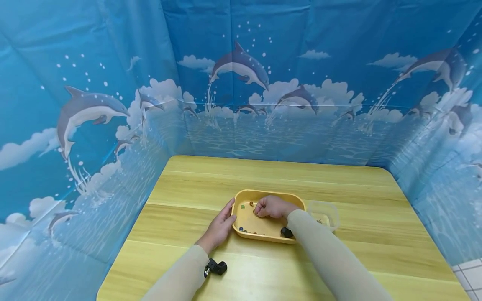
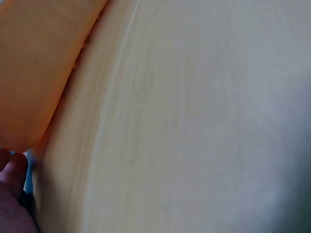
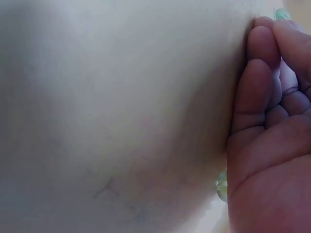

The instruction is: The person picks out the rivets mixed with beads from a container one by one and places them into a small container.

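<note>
Dolphin curtain: blue plastic sheeting printed with leaping dolphins, clouds and water, hung to the left of the table and across behind it, and on round to the right.
Wood-grain table: pale yellow top with rounded far corners, under everything handled here.
Left sleeve: cream cloth, reaching in from the lower edge.
Left wrist camera: small black unit at the cuff, near the table's front.
Left hand: the hand grips the basin's left end, thumb over the rim, fingers along the outer wall.
Yellow basin: shallow plastic tub with rounded corners, near the table's middle, between the hands.
Marbles in the basin: a blue marble in the near left corner with others strung along the near wall; a green marble and an amber marble near the far left corner.
Right hand: the hand is inside the basin, fingers curled, thumb and fingertips together beside the marbles; whether one is pinched cannot be told.
Right wrist camera: black unit over the basin's near right corner.
Clear box: transparent plastic container just right of the basin, partly behind the right sleeve, with small amber pieces in it.
Floor tiles: white squares at the far right.
</note>
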{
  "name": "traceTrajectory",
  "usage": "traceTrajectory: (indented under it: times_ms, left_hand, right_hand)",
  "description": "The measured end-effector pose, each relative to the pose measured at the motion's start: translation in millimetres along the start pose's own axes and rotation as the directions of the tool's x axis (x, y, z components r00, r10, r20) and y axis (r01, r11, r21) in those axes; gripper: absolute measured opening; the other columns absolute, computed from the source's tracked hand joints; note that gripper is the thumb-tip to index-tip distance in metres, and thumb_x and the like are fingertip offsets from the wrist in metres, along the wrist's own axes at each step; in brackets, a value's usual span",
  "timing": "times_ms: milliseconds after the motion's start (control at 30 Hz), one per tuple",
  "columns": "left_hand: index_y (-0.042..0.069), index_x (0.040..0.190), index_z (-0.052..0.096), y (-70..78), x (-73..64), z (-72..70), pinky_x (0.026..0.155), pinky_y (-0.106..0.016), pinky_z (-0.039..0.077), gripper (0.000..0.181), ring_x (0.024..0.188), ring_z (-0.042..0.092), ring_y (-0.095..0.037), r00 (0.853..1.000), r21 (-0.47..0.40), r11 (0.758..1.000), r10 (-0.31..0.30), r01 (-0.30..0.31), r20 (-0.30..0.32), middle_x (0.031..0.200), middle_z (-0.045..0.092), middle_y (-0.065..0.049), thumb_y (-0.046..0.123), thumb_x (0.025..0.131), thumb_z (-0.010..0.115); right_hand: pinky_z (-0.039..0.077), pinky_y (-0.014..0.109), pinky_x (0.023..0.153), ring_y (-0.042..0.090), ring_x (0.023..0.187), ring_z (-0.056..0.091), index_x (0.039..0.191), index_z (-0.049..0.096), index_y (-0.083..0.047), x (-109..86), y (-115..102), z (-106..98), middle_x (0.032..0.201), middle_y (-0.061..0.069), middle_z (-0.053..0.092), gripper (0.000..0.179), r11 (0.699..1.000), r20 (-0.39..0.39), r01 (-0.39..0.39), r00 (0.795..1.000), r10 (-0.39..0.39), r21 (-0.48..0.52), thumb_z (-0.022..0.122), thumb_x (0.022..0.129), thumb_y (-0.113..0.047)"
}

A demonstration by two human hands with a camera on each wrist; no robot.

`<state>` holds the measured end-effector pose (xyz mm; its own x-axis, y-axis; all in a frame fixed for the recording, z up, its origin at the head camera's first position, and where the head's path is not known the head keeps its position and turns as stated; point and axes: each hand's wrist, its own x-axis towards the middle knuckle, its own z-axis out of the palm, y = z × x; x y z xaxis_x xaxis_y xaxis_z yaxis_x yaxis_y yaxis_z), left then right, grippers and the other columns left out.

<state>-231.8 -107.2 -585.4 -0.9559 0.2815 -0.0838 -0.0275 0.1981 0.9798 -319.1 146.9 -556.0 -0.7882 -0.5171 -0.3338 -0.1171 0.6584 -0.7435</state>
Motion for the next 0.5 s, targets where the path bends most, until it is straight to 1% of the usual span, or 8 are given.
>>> traceTrajectory:
  times_ms: [167,300,500]
  left_hand:
    - [0.029,0.170,0.023,0.8,-0.3,1.0,0.132,-0.049,0.021,0.060,0.163,0.018,-0.030,1.000,-0.014,1.000,0.009,-0.009,0.004,0.176,0.018,-0.009,0.020,0.114,0.043]
    - [0.029,0.169,0.023,0.8,-0.1,1.4,0.132,-0.049,0.021,0.059,0.163,0.018,-0.030,1.000,-0.014,1.000,0.011,-0.011,0.003,0.176,0.018,-0.009,0.019,0.114,0.043]
    - [0.029,0.169,0.023,1.0,-0.7,1.1,0.132,-0.050,0.021,0.060,0.163,0.018,-0.031,1.000,-0.012,1.000,0.014,-0.014,0.000,0.176,0.019,-0.010,0.019,0.114,0.044]
  right_hand:
    - [0.048,0.022,0.069,0.011,0.076,0.056,0.099,0.079,-0.012,-1.7,-0.6,-0.2,0.092,-0.004,0.074,0.007,1.000,0.004,-0.015,1.000,0.015,0.006,0.073,0.097,-0.008]
    - [0.049,0.023,0.070,0.011,0.077,0.056,0.100,0.079,-0.011,-2.8,-1.1,-0.2,0.092,-0.004,0.074,0.007,1.000,0.007,-0.005,1.000,0.005,0.008,0.073,0.098,-0.009]
    - [0.051,0.023,0.071,0.011,0.079,0.059,0.099,0.079,-0.011,-1.9,0.5,-1.7,0.092,-0.003,0.074,0.005,0.999,0.002,-0.012,1.000,0.012,0.040,0.074,0.097,-0.011]
